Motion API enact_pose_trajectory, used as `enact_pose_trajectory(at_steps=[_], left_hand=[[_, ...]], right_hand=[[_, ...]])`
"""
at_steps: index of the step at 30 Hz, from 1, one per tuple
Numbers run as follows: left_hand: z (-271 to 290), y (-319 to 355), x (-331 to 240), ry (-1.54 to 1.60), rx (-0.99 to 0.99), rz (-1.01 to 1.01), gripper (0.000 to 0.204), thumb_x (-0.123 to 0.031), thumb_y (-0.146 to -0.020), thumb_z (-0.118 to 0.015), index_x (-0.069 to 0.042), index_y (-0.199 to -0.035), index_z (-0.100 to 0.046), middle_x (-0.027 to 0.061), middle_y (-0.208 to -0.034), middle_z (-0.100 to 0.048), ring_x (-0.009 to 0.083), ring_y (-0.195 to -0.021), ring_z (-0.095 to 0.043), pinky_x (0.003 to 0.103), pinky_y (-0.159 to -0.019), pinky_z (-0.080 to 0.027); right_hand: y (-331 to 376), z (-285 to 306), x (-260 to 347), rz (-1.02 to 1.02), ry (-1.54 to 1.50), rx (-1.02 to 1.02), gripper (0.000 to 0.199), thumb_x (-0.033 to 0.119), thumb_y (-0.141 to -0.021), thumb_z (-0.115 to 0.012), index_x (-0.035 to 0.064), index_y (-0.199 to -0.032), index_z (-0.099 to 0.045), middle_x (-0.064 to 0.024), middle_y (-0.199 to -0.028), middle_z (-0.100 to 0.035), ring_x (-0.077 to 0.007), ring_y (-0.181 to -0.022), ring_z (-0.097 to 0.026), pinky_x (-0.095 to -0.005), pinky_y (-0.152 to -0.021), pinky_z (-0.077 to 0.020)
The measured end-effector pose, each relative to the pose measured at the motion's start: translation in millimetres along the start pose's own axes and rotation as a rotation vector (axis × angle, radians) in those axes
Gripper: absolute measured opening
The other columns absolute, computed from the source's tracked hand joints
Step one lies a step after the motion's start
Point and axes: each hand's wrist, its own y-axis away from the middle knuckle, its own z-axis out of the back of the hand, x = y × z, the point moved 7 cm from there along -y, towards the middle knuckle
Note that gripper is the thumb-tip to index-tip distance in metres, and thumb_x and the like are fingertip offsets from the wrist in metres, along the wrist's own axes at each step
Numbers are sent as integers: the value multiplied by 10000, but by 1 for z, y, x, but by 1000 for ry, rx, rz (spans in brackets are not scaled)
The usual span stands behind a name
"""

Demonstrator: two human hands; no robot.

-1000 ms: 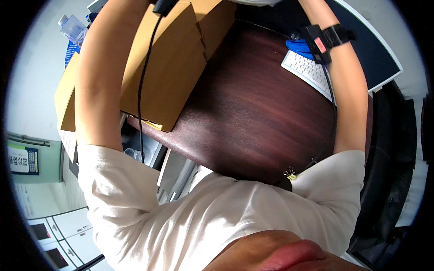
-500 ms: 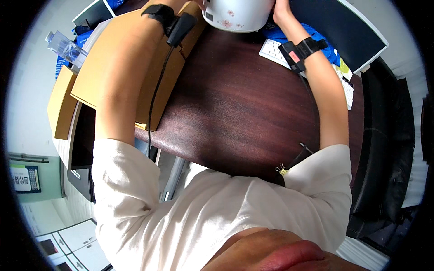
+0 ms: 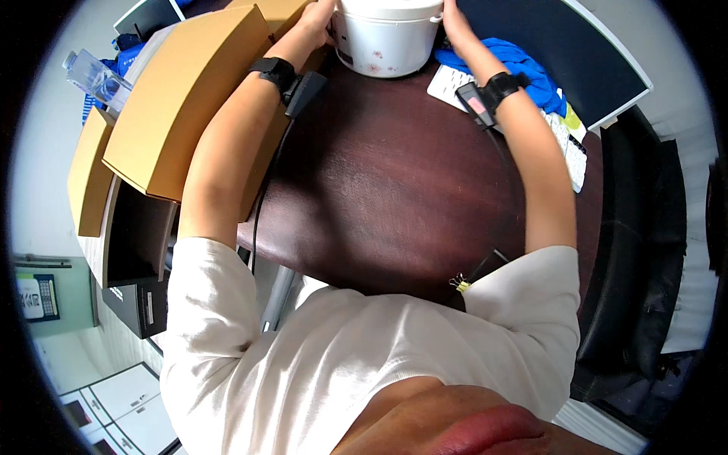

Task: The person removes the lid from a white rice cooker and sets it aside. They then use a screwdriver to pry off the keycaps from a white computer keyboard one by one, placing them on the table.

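sinking lower into view since half a second ago: white flowered pot [image 3: 383, 49], now showing most of its body at the top edge. cardboard boxes [image 3: 182, 98] and white keyboard [image 3: 449, 85] are shifting leftward too, so head motion is probably contributing.

pot is staying upright over the far part of the brown desk [image 3: 394, 167], between the hands; cannot tell whether its base is touching down. left hand [image 3: 315, 26] is bearing on its left side, right hand [image 3: 453, 23] on its right, beside a small side handle [image 3: 437, 17]. fingers are partly hidden or cropped: cannot tell whether spread or pressed together.

handling, judged: both hands should be pressing evenly at matching height, keeping the base level and clear of the keyboard and the blue cloth [image 3: 523, 72]. left wrist's black cable [image 3: 262, 197] should be hanging free.

surface and room: desk is catching glare and arm shadow; yellow binder clip [image 3: 461, 284] is lying by the right sleeve. dark panel [image 3: 565, 53] is standing behind the cloth, clear bottle [image 3: 98, 78] beyond the boxes, white cabinets [image 3: 125, 402] lower left.
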Motion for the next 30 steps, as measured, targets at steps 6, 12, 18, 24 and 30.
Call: enact_pose_trajectory(at_steps=[6, 12, 18, 24, 30], left_hand=[[12, 57, -29, -512, -539, -634, 514, -327, -866, -638, 53, -1194, -527, 242, -1225, -528, 317, -1137, -507, 421, -946, -419], [-136, 67, 21, -705, 174, -385, 593, -433, -870, -612, 56, -1201, -562, 246, -1143, -630, 353, -1060, -613, 394, -919, -468], [-205, 15, 107, -958, 256, -75, 954, -637, -792, -571, 153, -1304, -424, 338, -1286, -522, 420, -1219, -520, 445, -1063, -331], [-193, -22, 129, -792, 257, 107, 978, -679, -758, -591, 147, -1272, -506, 309, -1351, -490, 412, -1270, -481, 419, -1068, -354], [-165, 4, 102, -689, 265, -2, 792, -619, -828, -562, 58, -1238, -586, 275, -1204, -601, 352, -1128, -579, 377, -961, -435]], right_hand=[[70, 95, 46, 134, 708, 215, 618, 611, -845, -525, 38, -1012, -684, -239, -1031, -679, -387, -975, -657, -457, -877, -488], [174, 274, -44, -468, 1025, 242, 841, 686, -790, -517, -99, -1064, -647, -310, -1013, -643, -400, -994, -642, -413, -868, -497], [252, 388, -152, -777, 1025, -123, 1001, 778, -792, -402, -94, -1264, -542, -341, -1336, -467, -420, -1295, -448, -427, -1081, -349], [249, 367, -140, -752, 838, -311, 1009, 785, -792, -389, -92, -1262, -554, -315, -1346, -488, -422, -1268, -479, -445, -1061, -376], [257, 397, -115, -650, 640, -371, 975, 791, -804, -378, -108, -1061, -653, -304, -1078, -621, -366, -967, -629, -434, -869, -479]])
